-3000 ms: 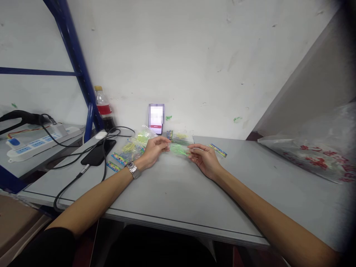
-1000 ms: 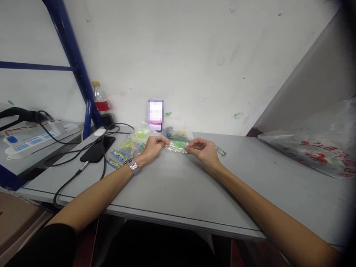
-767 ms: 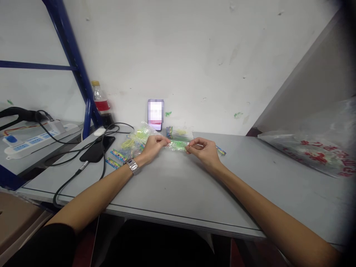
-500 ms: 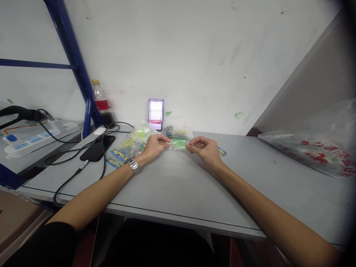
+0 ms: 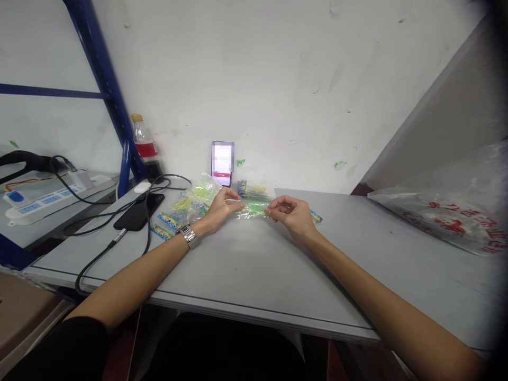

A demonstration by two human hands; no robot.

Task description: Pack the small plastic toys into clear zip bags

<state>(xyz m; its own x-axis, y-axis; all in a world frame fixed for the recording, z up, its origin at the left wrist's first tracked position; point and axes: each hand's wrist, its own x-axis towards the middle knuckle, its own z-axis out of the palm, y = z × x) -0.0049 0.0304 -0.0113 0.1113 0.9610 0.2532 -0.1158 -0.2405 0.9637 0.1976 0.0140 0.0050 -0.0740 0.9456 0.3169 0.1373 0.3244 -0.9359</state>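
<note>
A small clear plastic bag (image 5: 253, 212) with something bright green in it is stretched between my two hands, just above the desk. My left hand (image 5: 219, 210), with a metal-band watch at the wrist, holds its left end by thumb and fingers, with a small gap showing between thumb and index finger. At the opposite end, my right hand (image 5: 292, 214) pinches the bag between thumb and fingertips, the other fingers curled. What exactly the green contents are is too small to tell. Left of my left hand lie clear bags with yellow-green contents (image 5: 204, 188) and colourful printed strips (image 5: 169, 220).
A lit phone (image 5: 223, 161) leans on the wall behind. Another phone (image 5: 138, 212), cables and a cola bottle (image 5: 146, 148) are at left, near a power strip (image 5: 59, 198). Another printed packet (image 5: 316, 216) lies beyond my right hand. A large plastic bag (image 5: 448, 217) stands at right.
The small bag looks looser and its lower edge hangs slightly further down. My left thumb and index finger have parted a little; my right hand has barely moved.
</note>
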